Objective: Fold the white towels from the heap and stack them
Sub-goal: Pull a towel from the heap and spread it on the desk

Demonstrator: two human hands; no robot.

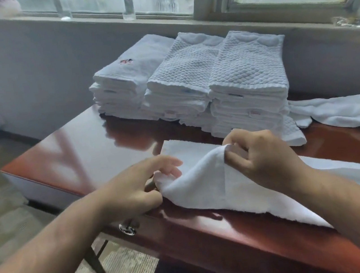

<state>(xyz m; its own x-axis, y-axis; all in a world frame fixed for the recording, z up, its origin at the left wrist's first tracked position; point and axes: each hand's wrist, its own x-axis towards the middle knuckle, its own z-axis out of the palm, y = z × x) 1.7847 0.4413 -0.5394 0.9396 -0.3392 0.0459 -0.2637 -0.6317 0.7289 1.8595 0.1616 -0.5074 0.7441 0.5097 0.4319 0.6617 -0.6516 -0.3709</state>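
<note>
**Two hands lifting the end of a white towel on a red-brown table**

A white towel [207, 184] lies flat along the near edge of a polished table [86, 146] and runs off to the right under the forearm. The left hand [133, 191] pinches the towel's near corner, its first two fingers stretched out. The right hand [264, 153] pinches the far corner, fingers curled, and holds that end raised off the table. Bare tabletop lies to the left, out to the table's corner. Three stacks of folded towels [190, 87] stand side by side along the far edge, below the window sill [250, 21]. A loose towel [344, 110] lies right of them.
</note>
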